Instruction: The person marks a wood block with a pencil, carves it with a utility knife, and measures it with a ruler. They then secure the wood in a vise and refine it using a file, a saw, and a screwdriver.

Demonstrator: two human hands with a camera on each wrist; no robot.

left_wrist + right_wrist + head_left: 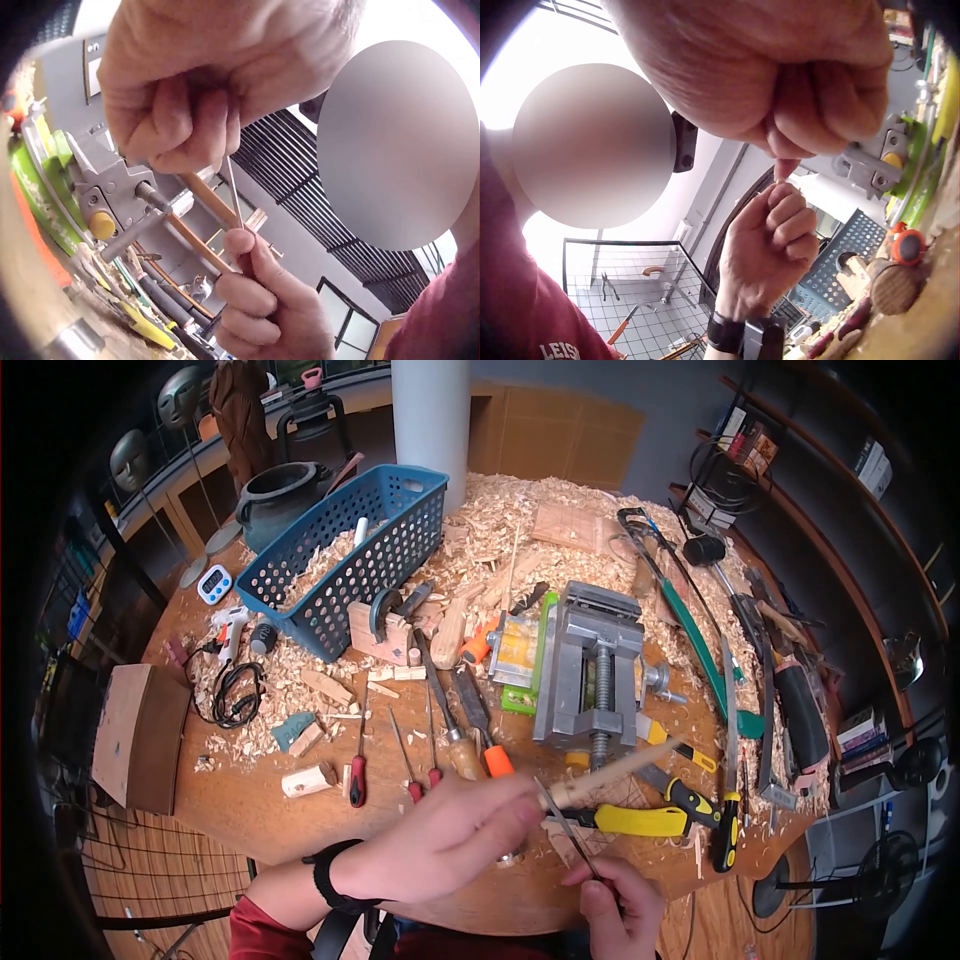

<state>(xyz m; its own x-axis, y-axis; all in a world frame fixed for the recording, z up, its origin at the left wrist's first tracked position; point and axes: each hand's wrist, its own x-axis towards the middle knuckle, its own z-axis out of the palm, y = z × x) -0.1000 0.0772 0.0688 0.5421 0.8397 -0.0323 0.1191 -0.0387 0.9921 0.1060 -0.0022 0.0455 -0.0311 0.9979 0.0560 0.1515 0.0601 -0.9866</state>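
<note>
wooden table w/ many shavings carries the blue basket at l. side. to the r. of it, the l. hand is closed around a pale wood stick, whose tip points r. near the grey vise; a thin metal tool runs btwn both hands, and the r. hand pinches its lower end.

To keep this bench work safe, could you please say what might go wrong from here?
The thin metal tool could slip past the wooden stick and scrape the left grip, whose fingers are close by. The stick, held there rather than in the vise, may twist under pressure.
</note>
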